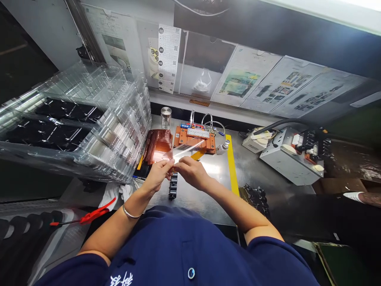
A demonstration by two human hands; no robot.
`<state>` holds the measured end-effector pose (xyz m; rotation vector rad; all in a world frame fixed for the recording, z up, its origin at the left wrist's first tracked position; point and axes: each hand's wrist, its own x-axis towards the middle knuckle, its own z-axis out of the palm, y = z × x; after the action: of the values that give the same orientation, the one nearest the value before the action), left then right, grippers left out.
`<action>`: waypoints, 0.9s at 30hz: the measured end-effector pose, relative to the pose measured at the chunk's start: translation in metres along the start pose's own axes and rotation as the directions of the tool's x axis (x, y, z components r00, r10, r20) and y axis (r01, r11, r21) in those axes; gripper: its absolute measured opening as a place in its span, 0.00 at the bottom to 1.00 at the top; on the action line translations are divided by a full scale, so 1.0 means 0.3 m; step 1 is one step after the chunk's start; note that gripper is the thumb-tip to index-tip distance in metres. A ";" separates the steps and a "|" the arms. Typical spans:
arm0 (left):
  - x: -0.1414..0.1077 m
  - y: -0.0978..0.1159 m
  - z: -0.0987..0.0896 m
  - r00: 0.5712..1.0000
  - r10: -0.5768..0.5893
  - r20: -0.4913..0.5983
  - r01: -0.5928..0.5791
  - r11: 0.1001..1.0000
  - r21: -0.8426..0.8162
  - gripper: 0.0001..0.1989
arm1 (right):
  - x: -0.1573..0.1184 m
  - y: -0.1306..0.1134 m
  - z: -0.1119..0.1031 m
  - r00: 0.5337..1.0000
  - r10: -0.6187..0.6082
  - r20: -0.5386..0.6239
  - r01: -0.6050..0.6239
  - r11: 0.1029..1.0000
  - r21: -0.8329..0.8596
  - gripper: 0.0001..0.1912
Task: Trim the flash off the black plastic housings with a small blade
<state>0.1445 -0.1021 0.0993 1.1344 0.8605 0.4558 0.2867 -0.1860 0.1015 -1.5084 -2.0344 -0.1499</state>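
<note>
My left hand (158, 173) and my right hand (192, 171) meet at the fingertips over the middle of the metal bench. Both are closed in a pinch on a thin clear film strip (190, 147), which runs up and to the right from the fingers. Exactly where each fingertip grips it is hidden. Just beneath the hands lies a narrow black plastic part (173, 186), its upper end partly covered by fingers. Behind my left hand sits a stack of amber film sheets (160, 146). An orange fixture (210, 143) with hoses stands beyond the strip.
Stacked clear trays (119, 131) holding black parts rise at the left. A glass jar (166, 119) and a small metal-topped bottle (222, 147) stand near the fixture. Black parts (254, 198) lie right of yellow tape (232, 171). A grey machine (293, 159) and red-handled tool (93, 212) flank the bench.
</note>
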 end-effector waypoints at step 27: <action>-0.038 -0.003 0.007 0.965 0.263 -0.017 -0.247 0.926 0.286 0.26 | -0.015 -0.015 -0.018 0.995 -0.073 -0.060 0.073 0.997 -0.012 0.10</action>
<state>0.1392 -0.1117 0.1031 1.5143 0.8469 0.5938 0.2855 -0.1936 0.1047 -1.4190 -2.0443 -0.2329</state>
